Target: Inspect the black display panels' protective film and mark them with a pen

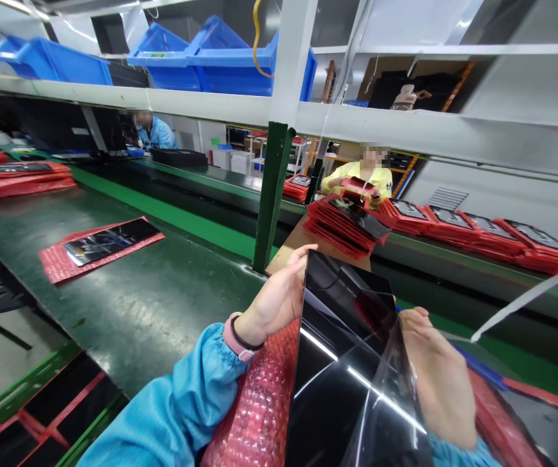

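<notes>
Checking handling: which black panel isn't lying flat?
The black panel held up between left hand and right hand; the belt panel and far stacks lie flat on red bubble wrap.

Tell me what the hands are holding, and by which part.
A glossy black panel: left hand on its upper left edge, right hand on its right edge.

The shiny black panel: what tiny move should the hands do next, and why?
Probably the right hand should draw the clear film a little further off the black panel. The film already stands lifted along the panel's right side beside that hand, while the left hand grips the left edge and steadies it above the red bubble wrap.
</notes>
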`<action>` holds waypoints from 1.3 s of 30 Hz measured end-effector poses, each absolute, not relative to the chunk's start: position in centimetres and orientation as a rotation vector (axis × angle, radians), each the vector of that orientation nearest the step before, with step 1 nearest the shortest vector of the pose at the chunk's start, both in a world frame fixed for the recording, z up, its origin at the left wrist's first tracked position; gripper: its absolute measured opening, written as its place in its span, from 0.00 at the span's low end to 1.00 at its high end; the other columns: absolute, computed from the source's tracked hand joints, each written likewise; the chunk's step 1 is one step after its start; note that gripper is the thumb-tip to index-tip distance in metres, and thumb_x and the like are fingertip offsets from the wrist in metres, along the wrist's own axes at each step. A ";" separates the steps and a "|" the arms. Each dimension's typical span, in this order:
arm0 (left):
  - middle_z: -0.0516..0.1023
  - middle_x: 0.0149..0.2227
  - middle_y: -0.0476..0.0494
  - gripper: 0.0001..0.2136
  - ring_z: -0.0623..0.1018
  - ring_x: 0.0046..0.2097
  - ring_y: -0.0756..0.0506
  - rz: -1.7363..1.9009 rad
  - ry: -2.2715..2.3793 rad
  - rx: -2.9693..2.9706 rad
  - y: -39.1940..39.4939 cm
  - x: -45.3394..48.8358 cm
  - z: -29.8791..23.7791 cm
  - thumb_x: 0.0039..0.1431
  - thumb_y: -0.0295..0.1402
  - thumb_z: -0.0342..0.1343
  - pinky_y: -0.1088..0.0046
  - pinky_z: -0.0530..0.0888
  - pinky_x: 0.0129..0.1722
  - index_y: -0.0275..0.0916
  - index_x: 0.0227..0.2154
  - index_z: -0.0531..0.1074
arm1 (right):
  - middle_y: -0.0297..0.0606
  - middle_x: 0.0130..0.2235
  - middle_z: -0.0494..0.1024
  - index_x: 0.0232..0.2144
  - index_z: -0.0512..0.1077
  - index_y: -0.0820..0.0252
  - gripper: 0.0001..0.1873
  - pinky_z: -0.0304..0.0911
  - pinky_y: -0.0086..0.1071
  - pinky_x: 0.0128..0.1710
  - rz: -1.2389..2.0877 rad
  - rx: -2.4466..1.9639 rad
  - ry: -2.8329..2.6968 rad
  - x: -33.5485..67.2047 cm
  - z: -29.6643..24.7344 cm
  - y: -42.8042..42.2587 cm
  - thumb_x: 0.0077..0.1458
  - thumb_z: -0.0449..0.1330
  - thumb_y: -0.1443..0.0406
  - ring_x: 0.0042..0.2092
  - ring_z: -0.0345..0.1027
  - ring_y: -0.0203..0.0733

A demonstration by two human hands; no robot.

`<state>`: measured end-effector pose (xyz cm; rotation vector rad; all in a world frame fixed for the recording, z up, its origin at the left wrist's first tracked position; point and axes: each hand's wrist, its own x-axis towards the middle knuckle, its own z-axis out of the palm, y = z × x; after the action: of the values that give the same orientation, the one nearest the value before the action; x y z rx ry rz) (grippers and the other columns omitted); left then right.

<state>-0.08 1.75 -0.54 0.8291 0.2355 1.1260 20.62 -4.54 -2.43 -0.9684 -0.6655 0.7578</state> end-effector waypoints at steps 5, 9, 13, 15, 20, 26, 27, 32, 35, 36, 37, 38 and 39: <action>0.75 0.51 0.50 0.13 0.72 0.54 0.46 1.155 0.245 0.814 1.7 0.1 -0.6 0.61 0.32 0.55 0.72 0.65 0.56 0.40 0.48 0.72 | 0.31 0.33 0.77 0.29 0.67 0.51 0.21 0.67 0.30 0.51 0.795 -0.981 -0.520 20.8 -3.3 -4.2 0.28 0.67 0.68 0.39 0.75 0.39; 0.75 0.51 0.48 0.12 0.72 0.54 0.44 1.146 0.231 0.821 1.4 0.3 -0.3 0.62 0.32 0.54 0.69 0.66 0.55 0.39 0.48 0.71 | 0.31 0.48 0.79 0.33 0.67 0.49 0.22 0.48 0.39 0.65 0.762 -0.962 -0.572 19.1 -2.7 -5.3 0.32 0.69 0.69 0.59 0.65 0.42; 0.76 0.47 0.47 0.13 0.75 0.49 0.44 1.121 0.243 0.883 1.4 0.0 -0.4 0.61 0.35 0.54 0.68 0.69 0.49 0.41 0.49 0.69 | 0.28 0.59 0.71 0.41 0.67 0.47 0.28 0.46 0.40 0.66 0.829 -0.996 -0.604 18.0 -2.7 -5.9 0.35 0.69 0.66 0.64 0.57 0.42; 0.77 0.43 0.46 0.16 0.77 0.44 0.45 1.090 0.342 0.923 1.9 -0.8 -1.0 0.60 0.38 0.55 0.69 0.71 0.42 0.41 0.49 0.68 | 0.30 0.59 0.71 0.41 0.66 0.48 0.28 0.53 0.40 0.63 0.896 -1.017 -0.592 18.1 -3.4 -5.5 0.35 0.69 0.64 0.63 0.58 0.44; 0.76 0.38 0.46 0.19 0.76 0.39 0.49 1.085 0.617 0.967 3.2 -5.4 -4.3 0.55 0.37 0.61 0.74 0.70 0.36 0.42 0.48 0.66 | 0.40 0.50 0.78 0.34 0.63 0.51 0.27 0.58 0.44 0.59 0.916 -1.073 -0.632 18.7 -6.7 -3.4 0.30 0.71 0.61 0.61 0.62 0.51; 0.76 0.28 0.44 0.11 0.74 0.28 0.49 0.787 0.803 0.964 1.1 -10.0 -7.9 0.44 0.31 0.67 0.71 0.70 0.32 0.33 0.30 0.73 | 0.45 0.44 0.80 0.34 0.69 0.55 0.26 0.58 0.51 0.58 0.929 -1.145 -0.730 17.6 -9.8 -2.5 0.28 0.72 0.59 0.59 0.64 0.59; 0.76 0.27 0.43 0.11 0.75 0.28 0.49 0.722 0.802 0.960 0.7 -10.1 -8.1 0.43 0.31 0.67 0.70 0.70 0.33 0.33 0.29 0.74 | 0.45 0.45 0.79 0.35 0.70 0.55 0.26 0.56 0.51 0.58 0.908 -1.151 -0.755 17.3 -9.9 -2.6 0.30 0.72 0.58 0.59 0.64 0.58; 0.73 0.23 0.50 0.13 0.73 0.25 0.51 0.580 0.830 0.984 0.5 -8.7 -8.2 0.41 0.35 0.69 0.74 0.68 0.29 0.35 0.24 0.71 | 0.45 0.56 0.71 0.41 0.68 0.55 0.28 0.47 0.50 0.63 0.738 -1.153 -0.849 16.1 -10.0 -3.7 0.38 0.70 0.55 0.64 0.56 0.55; 0.69 0.20 0.55 0.16 0.70 0.23 0.53 0.570 0.893 1.037 1.2 -7.8 -8.0 0.38 0.35 0.70 0.76 0.65 0.26 0.38 0.24 0.67 | 0.46 0.56 0.71 0.42 0.67 0.54 0.26 0.46 0.51 0.64 0.687 -1.123 -0.903 15.7 -10.1 -3.9 0.41 0.69 0.55 0.64 0.56 0.54; 0.69 0.19 0.56 0.16 0.69 0.22 0.53 0.575 0.912 1.062 1.3 -7.6 -7.8 0.39 0.35 0.70 0.77 0.64 0.25 0.38 0.24 0.66 | 0.46 0.56 0.72 0.42 0.67 0.54 0.25 0.46 0.51 0.64 0.683 -1.109 -0.930 15.6 -10.1 -3.9 0.42 0.68 0.55 0.63 0.57 0.54; 0.69 0.19 0.56 0.16 0.68 0.22 0.53 0.578 0.926 1.088 1.4 -7.6 -7.6 0.39 0.34 0.70 0.77 0.63 0.24 0.39 0.25 0.66 | 0.45 0.55 0.73 0.41 0.67 0.54 0.24 0.47 0.50 0.64 0.686 -1.094 -0.962 15.6 -10.1 -3.9 0.42 0.68 0.56 0.62 0.59 0.52; 0.69 0.18 0.57 0.16 0.68 0.21 0.53 0.578 0.936 1.110 1.4 -7.6 -7.2 0.41 0.35 0.69 0.77 0.62 0.23 0.39 0.25 0.66 | 0.44 0.53 0.74 0.40 0.67 0.53 0.23 0.48 0.49 0.64 0.697 -1.078 -0.995 15.5 -10.1 -3.9 0.42 0.69 0.57 0.62 0.60 0.52; 0.69 0.18 0.56 0.15 0.68 0.21 0.53 0.576 0.940 1.127 1.4 -7.7 -6.8 0.42 0.35 0.69 0.77 0.62 0.23 0.39 0.25 0.66 | 0.44 0.52 0.75 0.40 0.68 0.53 0.22 0.50 0.49 0.63 0.712 -1.066 -1.023 15.6 -10.2 -3.9 0.42 0.69 0.57 0.61 0.62 0.52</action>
<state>-7.71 1.40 -6.85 1.1270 0.9400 0.5756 15.56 -3.89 -10.15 -1.0656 -1.0234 0.7122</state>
